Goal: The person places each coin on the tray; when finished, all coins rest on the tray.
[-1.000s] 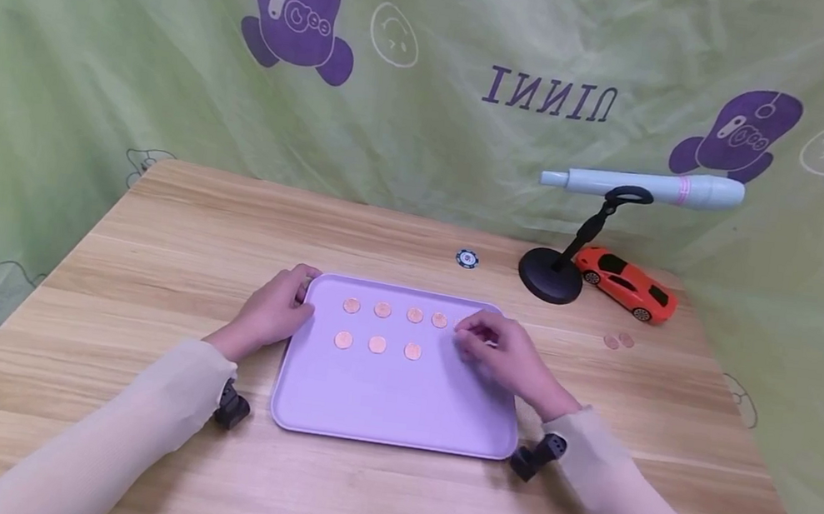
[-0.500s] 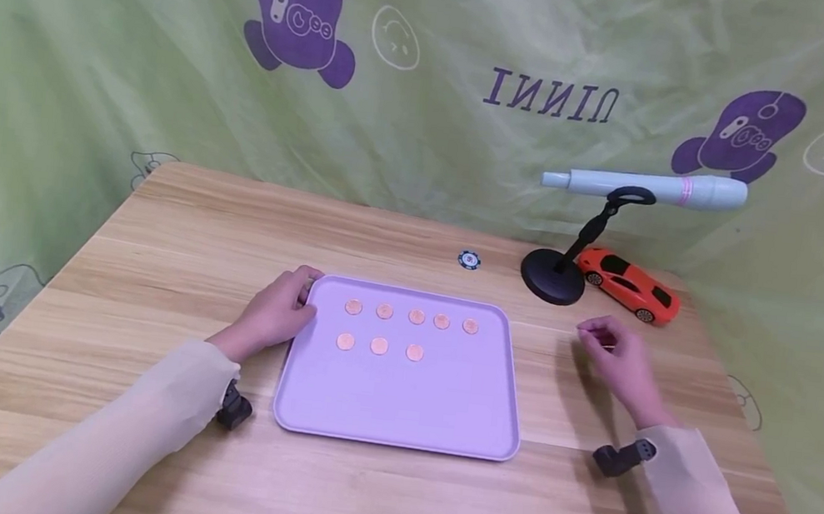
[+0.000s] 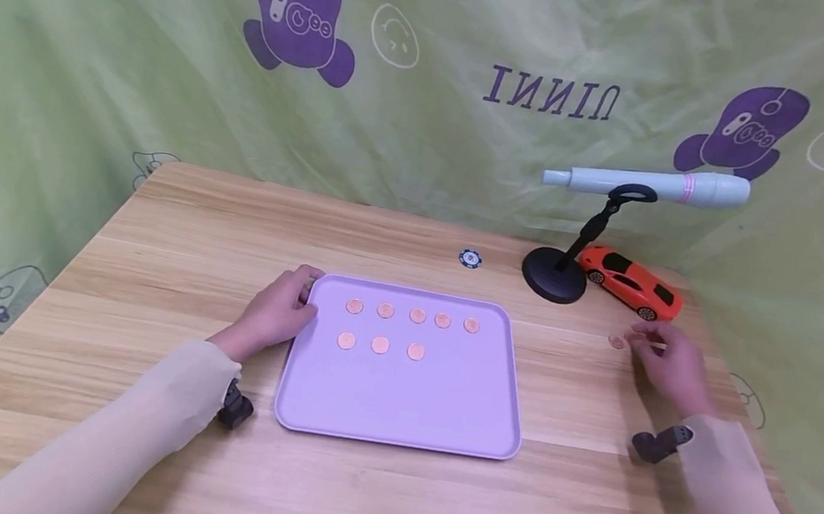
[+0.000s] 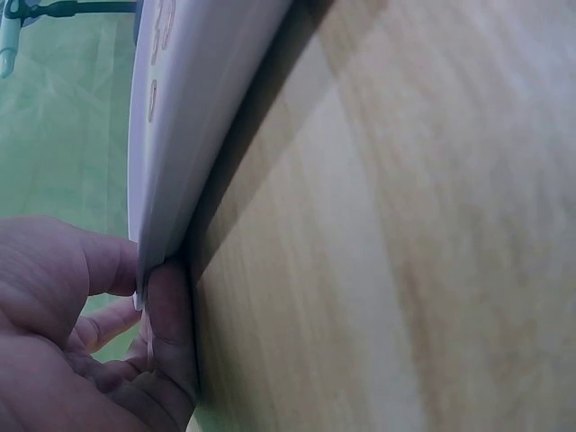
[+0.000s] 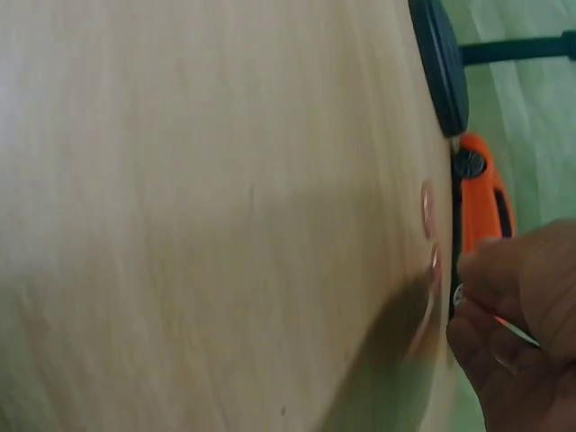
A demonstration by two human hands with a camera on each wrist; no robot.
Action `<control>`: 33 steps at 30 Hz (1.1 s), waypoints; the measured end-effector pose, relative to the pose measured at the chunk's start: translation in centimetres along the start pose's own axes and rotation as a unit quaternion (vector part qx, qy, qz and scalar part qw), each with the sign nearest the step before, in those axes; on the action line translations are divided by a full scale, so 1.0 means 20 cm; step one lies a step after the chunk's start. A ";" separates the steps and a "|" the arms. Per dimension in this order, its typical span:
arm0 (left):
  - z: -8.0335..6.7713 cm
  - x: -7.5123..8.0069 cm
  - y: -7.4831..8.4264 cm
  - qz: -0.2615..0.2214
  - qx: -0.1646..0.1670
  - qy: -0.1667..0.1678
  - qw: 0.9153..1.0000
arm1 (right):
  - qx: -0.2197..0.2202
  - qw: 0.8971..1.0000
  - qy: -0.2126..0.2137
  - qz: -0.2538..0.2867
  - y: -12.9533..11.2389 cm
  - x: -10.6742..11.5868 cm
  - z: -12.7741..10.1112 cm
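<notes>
1. Your right hand (image 3: pixel 668 363) is out at the right of the bench (image 3: pixel 196 226), well apart from the tray (image 3: pixel 396 406), with its fingertips at the two loose coins (image 3: pixel 616 342) that lie just near of the orange car (image 3: pixel 629 283).
2. The risk here, as I judge it, is a flat coin on smooth wood: if your fingertips come down on top without getting under an edge, it may slide away toward the car or the black stand (image 3: pixel 555 274) instead of lifting.
3. The two coins lie close together, so a pinch aimed loosely could drag both or flick the second one off the right edge of the bench.
4. Your right grip is narrow, fingers curled with the tips close together. The head view is blurred there, and in the right wrist view the fingers (image 5: pixel 513 306) sit just beside the coins, so I cannot tell whether a coin is already pinched.
5. Your left hand (image 3: pixel 272 313) grips the far left corner of the tray, fingers curled round its rim; the left wrist view shows the thumb (image 4: pixel 171 324) pressed against the edge (image 4: pixel 171 180).
6. Keep that hold gentle: a tug or lift on the corner could shift the eight coins in two rows (image 3: pixel 383 328) laid on the tray.
7. A poker chip (image 3: pixel 469 258) lies far of the tray, untouched.
</notes>
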State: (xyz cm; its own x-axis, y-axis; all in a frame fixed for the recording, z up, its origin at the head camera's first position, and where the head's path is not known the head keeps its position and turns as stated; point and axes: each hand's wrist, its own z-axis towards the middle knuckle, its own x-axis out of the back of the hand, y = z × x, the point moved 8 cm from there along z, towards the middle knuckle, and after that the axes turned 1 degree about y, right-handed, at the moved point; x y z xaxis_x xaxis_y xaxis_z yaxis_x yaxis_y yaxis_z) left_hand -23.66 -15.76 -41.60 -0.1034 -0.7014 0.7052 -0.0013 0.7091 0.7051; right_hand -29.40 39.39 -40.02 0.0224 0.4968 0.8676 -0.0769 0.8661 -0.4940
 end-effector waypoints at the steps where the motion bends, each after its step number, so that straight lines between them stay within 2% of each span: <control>1: 0.00 0.00 0.00 0.000 0.001 0.000 1.000 | 0.003 1.000 -0.007 -0.001 0.00 0.00 0.00; 8: 0.01 -0.01 -0.01 0.002 0.008 -0.005 1.000 | 0.011 0.999 -0.036 -0.027 0.03 -0.02 0.03; 15: 0.01 -0.01 -0.02 0.002 0.010 -0.003 1.000 | 0.032 0.998 -0.019 -0.050 0.01 -0.02 0.04; 21: 0.01 -0.01 -0.02 0.002 0.011 -0.002 1.000 | 0.024 0.998 -0.007 -0.054 0.02 -0.01 0.04; 33: 0.00 -0.01 -0.02 0.001 0.010 0.000 1.000 | -0.012 0.998 -0.019 -0.061 0.03 -0.01 0.05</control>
State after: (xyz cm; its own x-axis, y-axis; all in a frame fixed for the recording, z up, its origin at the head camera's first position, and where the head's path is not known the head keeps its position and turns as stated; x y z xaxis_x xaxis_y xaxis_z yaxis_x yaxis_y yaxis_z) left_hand -23.71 -15.93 -42.04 -0.1036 -0.6993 0.7072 -0.0205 0.7124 0.7014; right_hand -30.53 39.76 -40.38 -0.0084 0.3857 0.9226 -0.0522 0.9212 -0.3856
